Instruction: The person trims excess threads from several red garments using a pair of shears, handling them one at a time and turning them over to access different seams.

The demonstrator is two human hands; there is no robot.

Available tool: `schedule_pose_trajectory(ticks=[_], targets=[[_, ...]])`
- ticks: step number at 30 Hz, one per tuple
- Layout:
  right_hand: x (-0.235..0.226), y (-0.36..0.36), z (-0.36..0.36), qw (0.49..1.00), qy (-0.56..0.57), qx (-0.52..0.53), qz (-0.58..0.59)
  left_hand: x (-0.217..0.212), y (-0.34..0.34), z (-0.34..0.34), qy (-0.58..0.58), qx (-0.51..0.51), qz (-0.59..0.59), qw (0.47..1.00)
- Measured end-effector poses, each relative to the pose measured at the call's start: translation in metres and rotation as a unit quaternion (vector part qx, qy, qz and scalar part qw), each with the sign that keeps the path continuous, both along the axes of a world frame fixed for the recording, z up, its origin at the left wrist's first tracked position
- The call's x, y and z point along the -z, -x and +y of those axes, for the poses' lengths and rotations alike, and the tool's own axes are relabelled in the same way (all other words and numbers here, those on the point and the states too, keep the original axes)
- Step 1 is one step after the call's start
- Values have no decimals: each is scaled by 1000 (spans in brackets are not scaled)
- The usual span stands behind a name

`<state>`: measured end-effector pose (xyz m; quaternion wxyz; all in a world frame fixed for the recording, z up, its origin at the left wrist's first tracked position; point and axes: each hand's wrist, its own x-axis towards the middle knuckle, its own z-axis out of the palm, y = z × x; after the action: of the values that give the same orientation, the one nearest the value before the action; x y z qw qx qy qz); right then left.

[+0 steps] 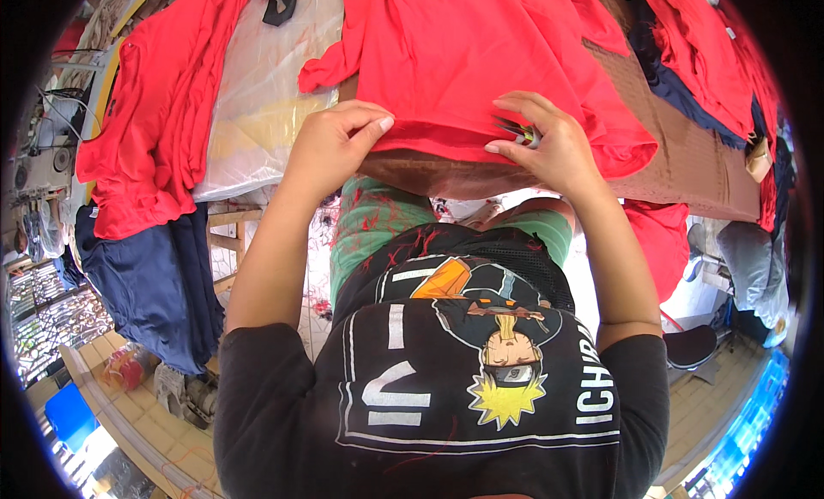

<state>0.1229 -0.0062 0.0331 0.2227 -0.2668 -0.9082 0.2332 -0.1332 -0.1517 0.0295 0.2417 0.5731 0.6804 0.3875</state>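
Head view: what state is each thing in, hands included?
Red garment: spread out, wrinkled.
Left hand: pinching the red garment's near edge.
Right hand: closed around the snips.
Snips: held, blades pointing left; too small to tell if open.
Red clothes at left: bunched in long folds.
Navy cloth at left: hanging in folds.
Plastic sheet: spread, wrinkled.
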Motion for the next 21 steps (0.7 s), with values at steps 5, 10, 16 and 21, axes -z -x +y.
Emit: schedule_pose_trajectory(ticks=[5,10,16,21], targets=[[0,-22,24,994,-70,10,-78,11,9,2,-78,-92,-136,983],[-46,-58,49,970,240,-6,-32,-8,10,-6,-120,-85,-296,944],[-47,-55,92,984,144,87,54,-15,2,12,-51,-80,-52,994],[-15,-33,100,972,-77,210,70,10,20,27,-120,-120,235,957]])
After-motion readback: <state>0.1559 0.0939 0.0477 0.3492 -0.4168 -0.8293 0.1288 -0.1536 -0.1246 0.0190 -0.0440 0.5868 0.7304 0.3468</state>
